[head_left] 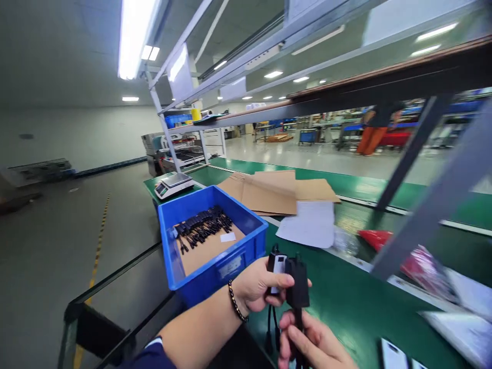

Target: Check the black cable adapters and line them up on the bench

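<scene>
My left hand (255,287), with a beaded bracelet at the wrist, is closed around black cable adapters. One black adapter (298,287) faces me under the thumb. Behind it an adapter with a pale face (280,264) shows in part. Thin black cables (272,328) hang down below the left hand. My right hand (317,341) has its fingers closed on the cable just under the front adapter. To the left, a blue bin (215,274) holds many similar black adapters (202,225), laid in rows on cardboard beside a small white label.
The green workbench (338,302) carries flat cardboard (269,192), white paper (307,225), plastic bags (426,271) and a scale (173,185). More pale-faced pieces (394,354) lie at the lower right. A slanted grey post (434,205) stands at the right, and a person in orange trousers (371,134) is farther off.
</scene>
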Demonstrator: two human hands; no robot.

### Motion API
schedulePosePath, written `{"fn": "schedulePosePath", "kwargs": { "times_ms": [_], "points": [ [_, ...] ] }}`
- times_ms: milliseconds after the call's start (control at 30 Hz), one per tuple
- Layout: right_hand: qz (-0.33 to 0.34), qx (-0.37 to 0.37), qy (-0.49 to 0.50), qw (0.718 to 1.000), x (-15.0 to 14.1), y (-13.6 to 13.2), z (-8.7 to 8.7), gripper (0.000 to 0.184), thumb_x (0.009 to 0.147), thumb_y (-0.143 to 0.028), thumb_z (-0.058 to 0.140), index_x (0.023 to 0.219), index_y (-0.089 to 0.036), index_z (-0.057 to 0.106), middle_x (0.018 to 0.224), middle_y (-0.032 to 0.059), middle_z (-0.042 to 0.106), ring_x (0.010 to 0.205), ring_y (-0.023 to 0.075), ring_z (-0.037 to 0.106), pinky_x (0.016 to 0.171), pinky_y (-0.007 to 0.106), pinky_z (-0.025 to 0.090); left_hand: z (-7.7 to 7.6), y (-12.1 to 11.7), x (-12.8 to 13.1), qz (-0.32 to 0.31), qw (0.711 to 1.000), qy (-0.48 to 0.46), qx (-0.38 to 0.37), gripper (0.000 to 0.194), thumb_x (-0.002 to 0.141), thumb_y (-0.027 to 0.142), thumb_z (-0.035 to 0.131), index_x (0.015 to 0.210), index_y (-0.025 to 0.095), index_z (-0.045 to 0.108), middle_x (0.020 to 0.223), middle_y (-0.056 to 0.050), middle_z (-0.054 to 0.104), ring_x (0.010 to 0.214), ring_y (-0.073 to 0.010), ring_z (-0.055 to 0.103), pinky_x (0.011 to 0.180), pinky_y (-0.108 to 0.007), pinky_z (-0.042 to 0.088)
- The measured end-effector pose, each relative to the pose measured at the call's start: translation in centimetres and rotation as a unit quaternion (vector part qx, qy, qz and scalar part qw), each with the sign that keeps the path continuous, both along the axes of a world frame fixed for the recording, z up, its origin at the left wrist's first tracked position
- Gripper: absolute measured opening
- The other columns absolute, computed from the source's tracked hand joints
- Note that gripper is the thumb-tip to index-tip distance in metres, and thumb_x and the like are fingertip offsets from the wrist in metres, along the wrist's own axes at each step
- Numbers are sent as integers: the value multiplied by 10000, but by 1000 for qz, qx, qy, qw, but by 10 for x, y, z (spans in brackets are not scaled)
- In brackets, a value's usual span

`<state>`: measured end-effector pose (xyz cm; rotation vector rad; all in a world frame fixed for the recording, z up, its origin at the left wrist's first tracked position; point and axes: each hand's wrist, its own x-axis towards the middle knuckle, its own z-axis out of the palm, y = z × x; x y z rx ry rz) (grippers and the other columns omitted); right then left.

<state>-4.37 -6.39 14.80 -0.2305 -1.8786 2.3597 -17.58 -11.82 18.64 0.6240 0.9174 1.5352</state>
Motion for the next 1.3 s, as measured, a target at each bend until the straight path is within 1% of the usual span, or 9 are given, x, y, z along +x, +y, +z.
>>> {"fn": "schedulePosePath", "kwargs": {
  "times_ms": [67, 167, 367, 433, 533, 700, 833, 1133, 1300],
  "points": [
    [-70, -9, -19, 997, 14, 5, -16, 324, 748, -496, 475, 824, -181, 460, 544, -29, 510, 425, 84, 477, 432, 204, 355, -23, 16, 9, -9, 996, -91, -10, 370, 630, 423, 618, 840, 120, 586, 642, -40, 539, 433, -50, 414, 318, -140, 94],
    [-139, -1, -39, 990, 34, 14, -36, 341, 748, -510, 469, 833, -184, 421, 519, -69, 447, 345, 35, 354, 345, 160, 225, -41, 33, 22, -41, 981, -184, -33, 485, 674, 581, 471, 857, 143, 569, 628, -30, 518, 440, -73, 434, 318, -141, 93],
    [-143, -55, -16, 988, 49, 11, -49, 335, 757, -503, 469, 823, -176, 434, 497, -81, 394, 353, 19, 272, 349, 154, 185, -40, 32, 35, -90, 972, -212, -45, 626, 669, 673, 344, 897, 133, 563, 721, -70, 540, 445, -79, 401, 328, -146, 77],
    [-141, -64, -6, 988, 50, 8, -50, 331, 761, -494, 470, 824, -170, 445, 491, -82, 385, 354, 15, 257, 350, 152, 178, -39, 27, 35, -87, 974, -206, -37, 607, 700, 637, 331, 910, 118, 564, 772, -90, 546, 459, -80, 396, 331, -149, 87],
    [-143, -56, -7, 988, 50, 5, -50, 334, 756, -495, 478, 819, -167, 458, 483, -81, 383, 358, 16, 259, 356, 153, 168, -45, 20, 32, -61, 977, -201, -38, 443, 743, 474, 381, 906, 105, 565, 753, -77, 529, 492, -82, 411, 341, -148, 140],
    [-151, -52, -11, 987, 51, 0, -50, 324, 757, -486, 484, 819, -169, 452, 483, -81, 383, 369, 21, 256, 365, 157, 159, -56, 13, 32, 4, 986, -154, -58, 214, 721, 250, 488, 889, 129, 543, 721, -31, 507, 603, -103, 500, 422, -173, 330],
    [-152, -57, -12, 987, 52, -2, -50, 308, 769, -473, 475, 827, -171, 457, 489, -78, 384, 369, 23, 257, 367, 162, 160, -57, 8, 36, 65, 993, -100, -21, 165, 742, 235, 505, 898, 183, 489, 851, -47, 553, 756, -167, 556, 575, -288, 449],
    [-162, -65, -28, 984, 46, 13, -55, 287, 775, -461, 469, 831, -182, 428, 506, -78, 375, 368, 18, 260, 364, 160, 163, -51, 8, 39, 77, 991, -108, 25, 211, 784, 291, 458, 950, 160, 458, 973, -125, 574, 900, -223, 554, 738, -379, 430],
    [-215, -18, -69, 974, 35, 19, -59, 371, 744, -540, 455, 833, -180, 438, 541, -69, 371, 383, 21, 254, 349, 156, 149, -55, 15, 41, 93, 988, -120, 30, 194, 776, 289, 472, 918, 156, 464, 947, -97, 572, 868, -184, 557, 724, -310, 424]
  ]
}}
